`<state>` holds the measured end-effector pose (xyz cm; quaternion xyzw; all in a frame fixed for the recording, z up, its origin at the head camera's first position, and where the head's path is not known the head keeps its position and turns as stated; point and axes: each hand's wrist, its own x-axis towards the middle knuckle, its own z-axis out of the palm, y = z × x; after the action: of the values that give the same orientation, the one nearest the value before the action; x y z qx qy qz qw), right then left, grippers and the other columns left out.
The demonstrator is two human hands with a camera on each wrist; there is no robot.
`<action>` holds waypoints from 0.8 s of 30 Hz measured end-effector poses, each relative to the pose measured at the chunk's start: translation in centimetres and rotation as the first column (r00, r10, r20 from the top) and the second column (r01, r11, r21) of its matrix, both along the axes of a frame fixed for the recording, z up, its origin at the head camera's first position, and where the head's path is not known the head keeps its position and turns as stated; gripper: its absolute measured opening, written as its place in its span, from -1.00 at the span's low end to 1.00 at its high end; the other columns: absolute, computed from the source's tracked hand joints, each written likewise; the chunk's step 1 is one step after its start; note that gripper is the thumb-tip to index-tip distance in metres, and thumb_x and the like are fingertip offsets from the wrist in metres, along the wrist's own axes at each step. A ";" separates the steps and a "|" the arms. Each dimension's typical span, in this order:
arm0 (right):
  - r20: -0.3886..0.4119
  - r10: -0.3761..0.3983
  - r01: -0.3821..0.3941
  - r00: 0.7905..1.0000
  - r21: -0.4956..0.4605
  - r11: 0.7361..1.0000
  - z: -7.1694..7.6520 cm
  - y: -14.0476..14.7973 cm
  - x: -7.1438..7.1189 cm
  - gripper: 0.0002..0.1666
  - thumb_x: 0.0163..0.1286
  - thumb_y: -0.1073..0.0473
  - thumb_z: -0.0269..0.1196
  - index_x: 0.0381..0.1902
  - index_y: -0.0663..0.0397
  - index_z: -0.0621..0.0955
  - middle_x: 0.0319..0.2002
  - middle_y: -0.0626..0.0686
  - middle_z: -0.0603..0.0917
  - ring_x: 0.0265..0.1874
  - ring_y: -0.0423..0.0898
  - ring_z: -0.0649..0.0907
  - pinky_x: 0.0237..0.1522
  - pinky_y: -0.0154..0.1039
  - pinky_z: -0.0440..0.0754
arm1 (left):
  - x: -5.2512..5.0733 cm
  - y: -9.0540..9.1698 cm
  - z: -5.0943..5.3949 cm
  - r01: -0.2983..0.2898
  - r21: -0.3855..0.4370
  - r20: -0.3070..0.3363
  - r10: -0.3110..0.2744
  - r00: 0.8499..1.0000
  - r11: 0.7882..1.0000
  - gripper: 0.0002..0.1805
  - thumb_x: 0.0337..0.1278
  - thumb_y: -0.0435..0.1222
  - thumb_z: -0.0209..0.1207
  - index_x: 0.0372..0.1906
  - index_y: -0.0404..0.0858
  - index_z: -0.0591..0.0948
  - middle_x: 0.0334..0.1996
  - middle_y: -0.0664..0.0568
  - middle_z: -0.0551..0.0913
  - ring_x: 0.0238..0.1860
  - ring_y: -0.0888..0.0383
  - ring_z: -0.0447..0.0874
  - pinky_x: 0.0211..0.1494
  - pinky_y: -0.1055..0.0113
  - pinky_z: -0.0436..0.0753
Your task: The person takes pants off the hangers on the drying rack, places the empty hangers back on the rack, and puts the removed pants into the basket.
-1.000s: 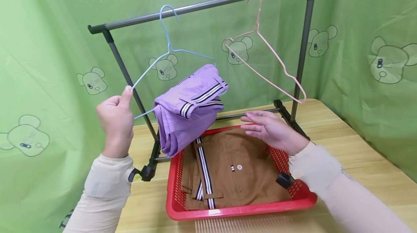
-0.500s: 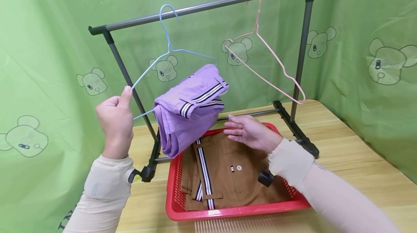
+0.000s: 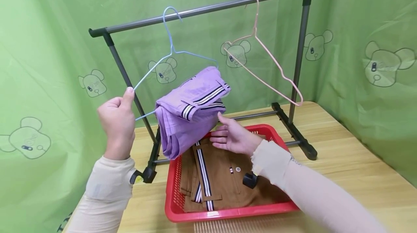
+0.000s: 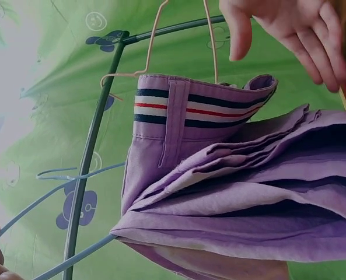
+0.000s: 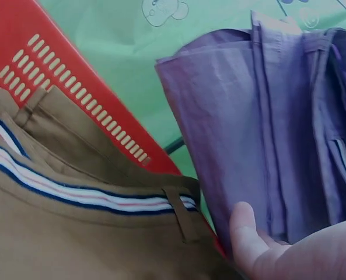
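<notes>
My left hand (image 3: 117, 122) grips the left corner of a blue wire hanger (image 3: 153, 67), thumb on its sloping arm. Folded purple trousers (image 3: 185, 124) with a striped waistband hang over the hanger's lower bar. The hanger's hook overlaps the rail in the head view, its tip showing in front of it. My right hand (image 3: 232, 137) is at the trousers' lower right side with fingers extended. In the right wrist view its thumb (image 5: 244, 224) lies against or just before the purple cloth; contact is unclear. Below, brown trousers (image 3: 224, 186) with a striped waistband lie in a red basket (image 3: 234, 212).
A dark metal clothes rack (image 3: 215, 7) stands behind the basket on a wooden table (image 3: 345, 168). From its rail hangs a pink hanger (image 3: 277, 64) with no garment on it. Green patterned curtains (image 3: 365, 8) surround the table at the back and sides.
My right hand has moved left, from above the basket's right side to the purple trousers. My left hand keeps its grip on the hanger almost in place.
</notes>
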<state>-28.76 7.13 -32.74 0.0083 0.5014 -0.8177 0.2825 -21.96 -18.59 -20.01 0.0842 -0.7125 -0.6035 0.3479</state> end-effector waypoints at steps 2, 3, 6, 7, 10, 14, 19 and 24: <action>0.020 -0.017 0.017 1.000 -0.003 1.000 -0.1 -0.7 0.0 0.06 0.49 -0.31 -0.14 0.44 0.47 -0.18 0.44 0.43 0.01 0.40 0.30 0.13 0.39 0.05 0.17 | 0.0 0.0 -0.1 0.000 -0.003 -0.007 0.000 1.000 1.000 -0.41 0.22 -0.09 0.27 -0.83 -0.18 0.32 -0.84 0.13 0.19 -0.70 0.22 0.13 -0.58 0.38 0.20; 0.030 -0.027 0.027 0.999 -0.005 1.000 -0.2 -1.1 0.0 0.06 0.48 -0.33 -0.16 0.44 0.48 -0.16 0.43 0.44 0.01 0.40 0.31 0.14 0.39 0.05 0.18 | 0.0 0.0 -0.1 0.001 -0.005 -0.010 -0.001 1.000 1.000 -0.41 0.23 -0.09 0.27 -0.83 -0.18 0.31 -0.84 0.13 0.19 -0.69 0.22 0.13 -0.58 0.38 0.20; 0.055 -0.062 0.063 0.997 -0.019 0.998 -0.4 -2.1 0.0 0.11 0.45 -0.38 -0.16 0.43 0.50 -0.13 0.42 0.45 0.02 0.39 0.32 0.14 0.38 0.08 0.19 | 0.0 -0.1 -0.1 0.000 -0.015 -0.009 -0.001 1.000 1.000 -0.41 0.23 -0.08 0.26 -0.82 -0.18 0.31 -0.84 0.14 0.19 -0.70 0.22 0.12 -0.61 0.39 0.18; 0.064 -0.075 0.077 0.995 -0.027 0.997 -0.5 -2.5 0.0 0.12 0.43 -0.40 -0.15 0.43 0.50 -0.13 0.42 0.45 0.02 0.39 0.32 0.14 0.37 0.09 0.19 | 0.0 -0.1 -0.1 0.002 -0.016 -0.009 -0.002 1.000 1.000 -0.41 0.23 -0.07 0.26 -0.82 -0.18 0.32 -0.84 0.13 0.19 -0.71 0.22 0.12 -0.61 0.40 0.18; 0.089 -0.103 0.108 0.991 -0.056 0.993 -0.5 -3.3 -0.1 0.20 0.38 -0.46 -0.12 0.43 0.48 -0.15 0.43 0.45 -0.02 0.40 0.34 0.09 0.36 0.16 0.17 | 0.0 -0.1 0.0 0.008 -0.011 -0.014 -0.008 1.000 1.000 -0.42 0.23 -0.08 0.26 -0.81 -0.18 0.32 -0.84 0.13 0.18 -0.72 0.23 0.11 -0.63 0.40 0.17; 0.128 -0.118 0.131 0.985 -0.096 0.987 -0.1 -3.8 -0.4 0.29 0.29 -0.55 -0.09 0.45 0.43 -0.19 0.44 0.44 -0.06 0.40 0.35 0.07 0.33 0.25 0.16 | 0.0 -0.1 0.1 0.011 -0.006 -0.016 -0.012 1.000 1.000 -0.43 0.23 -0.08 0.26 -0.81 -0.18 0.33 -0.84 0.13 0.19 -0.73 0.23 0.11 -0.64 0.41 0.16; 0.176 -0.148 0.176 0.973 -0.156 0.972 0.3 -4.1 -0.9 0.31 0.22 -0.60 -0.05 0.46 0.30 -0.15 0.40 0.43 0.05 0.36 0.33 0.18 0.33 0.20 0.19 | 0.1 0.0 0.2 0.012 -0.016 -0.009 -0.012 1.000 1.000 -0.44 0.23 -0.07 0.26 -0.81 -0.18 0.35 -0.83 0.14 0.21 -0.72 0.23 0.13 -0.62 0.40 0.19; 0.182 -0.159 0.188 0.970 -0.160 0.969 0.3 -4.1 -1.4 0.28 0.15 -0.66 -0.05 0.46 0.15 -0.09 0.35 0.38 0.13 0.33 0.27 0.22 0.32 0.12 0.18 | 0.2 0.0 0.1 0.012 -0.022 -0.023 -0.012 1.000 1.000 -0.44 0.23 -0.09 0.26 -0.80 -0.22 0.37 -0.83 0.13 0.25 -0.69 0.22 0.16 -0.60 0.40 0.22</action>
<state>-30.11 3.03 -32.44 0.0961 0.3989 -0.8768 0.2505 -21.81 -18.58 -19.96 0.0691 -0.7153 -0.5989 0.3535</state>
